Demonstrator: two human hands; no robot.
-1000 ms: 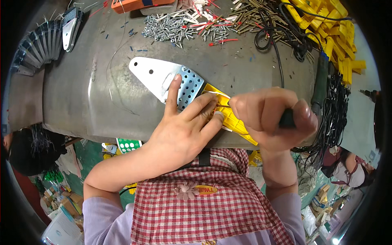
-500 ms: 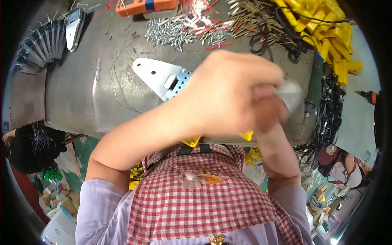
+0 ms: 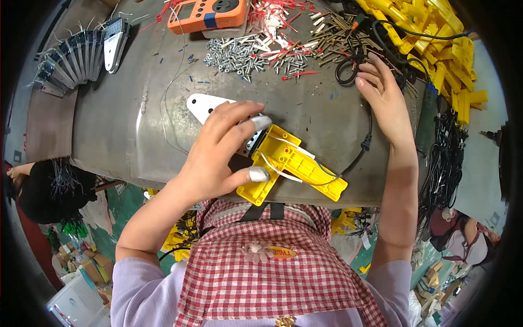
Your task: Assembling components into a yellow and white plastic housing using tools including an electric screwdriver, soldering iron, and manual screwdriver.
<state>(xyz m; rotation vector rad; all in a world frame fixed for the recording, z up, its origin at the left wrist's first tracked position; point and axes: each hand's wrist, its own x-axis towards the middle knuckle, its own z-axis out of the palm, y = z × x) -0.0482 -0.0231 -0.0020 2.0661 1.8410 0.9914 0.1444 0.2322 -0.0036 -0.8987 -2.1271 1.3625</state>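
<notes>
My left hand (image 3: 218, 152) spans the left end of a yellow plastic housing half (image 3: 308, 174), its thumb on the housing and its fingers curved over the upper edge. Silver-grey covers wrap the thumb tip and one fingertip. A pointed silver metal plate (image 3: 201, 106) with holes lies partly under this hand, meeting the housing. White and blue wires lie inside the housing, and a black cable (image 3: 357, 161) leads from its handle end. My right hand (image 3: 384, 98) is raised at the right with fingers apart and nothing visible in it, close to a coiled black cable (image 3: 346, 73).
Silver screws (image 3: 234, 57), brass pins (image 3: 338, 41) and red-and-white wire pieces (image 3: 275, 19) lie in piles at the back, by an orange meter (image 3: 210, 16). Yellow housings (image 3: 436, 32) are heaped far right. Several metal plates (image 3: 71, 60) stand fanned out far left.
My hands were together and blurred at centre right. Now they are apart: the left is back on the yellow housing, the right is farther up and right. The housing has come into view.
</notes>
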